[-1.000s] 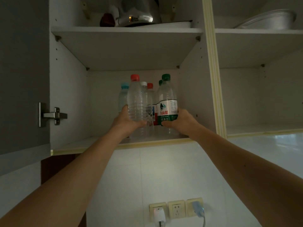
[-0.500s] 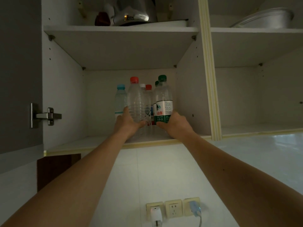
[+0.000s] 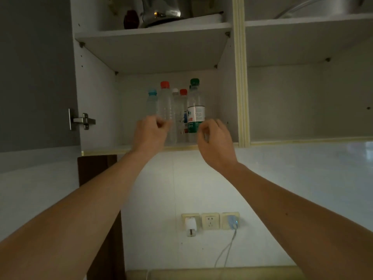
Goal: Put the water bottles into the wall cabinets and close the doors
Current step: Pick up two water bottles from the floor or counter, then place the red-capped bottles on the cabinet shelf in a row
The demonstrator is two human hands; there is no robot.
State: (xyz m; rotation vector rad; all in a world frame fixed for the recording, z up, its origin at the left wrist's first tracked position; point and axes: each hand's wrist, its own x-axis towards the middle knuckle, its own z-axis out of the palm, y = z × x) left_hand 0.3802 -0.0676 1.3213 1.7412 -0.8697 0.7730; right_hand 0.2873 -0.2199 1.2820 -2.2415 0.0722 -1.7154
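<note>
We saw the water bottles standing upright in a tight group on the lower shelf of the left wall cabinet, and we take this shelf as our landmark. At the front of the group were a clear bottle with a red cap and, just beside it, a bottle with a green cap and a white and green label. Behind them on the same shelf stood a blue-capped bottle, another red-capped bottle and one with a white cap; a further green cap seemed to be hidden behind the front one, but we could not be sure.

The left hand was in front of the shelf edge with its fingers curled loosely, holding nothing, and it overlapped the lower part of the red-capped bottle in the view, so we could not tell if it touched it. The right hand was also half curled and free, just in front of the shelf edge, and it did not grip the green-capped bottle.

We judged that the placing step was done for these bottles. The compartment to the right of the shelf showed no bottles. The grey door, to the left of the shelf on its metal hinge, stood fully open, and no door covered the right compartment either. So closing the doors was left; whether more bottles waited below, we could not see.
</note>
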